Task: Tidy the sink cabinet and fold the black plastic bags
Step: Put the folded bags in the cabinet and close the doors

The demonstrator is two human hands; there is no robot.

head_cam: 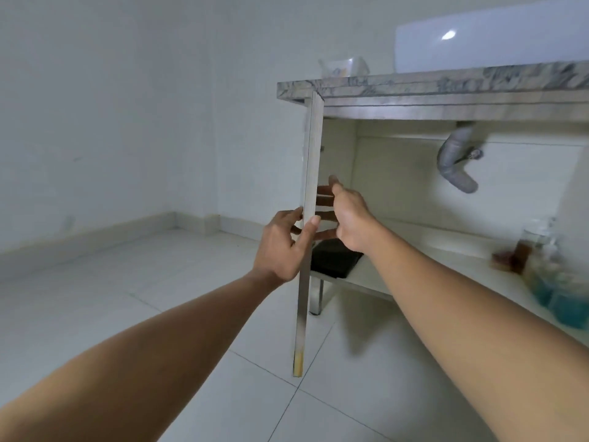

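2 hands flank the upright, edge-on cabinet door (313, 148): the left hand (280, 247) pinches its free edge, and the right hand (350, 218) reaches straight-fingered to its inner face. Black plastic bags (334, 260) lie flat on the cabinet shelf (430, 237), just below the nearer right hand.

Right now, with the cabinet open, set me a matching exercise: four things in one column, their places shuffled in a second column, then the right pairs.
Things
1. door
2. black bags
3. pipe
4. basin

Places
A. on top of the counter
B. at the left end of the shelf
C. hanging under the counter
D. pinched at its edge by the left hand

Pairs: 1-D, 2-B, 3-C, 4-A
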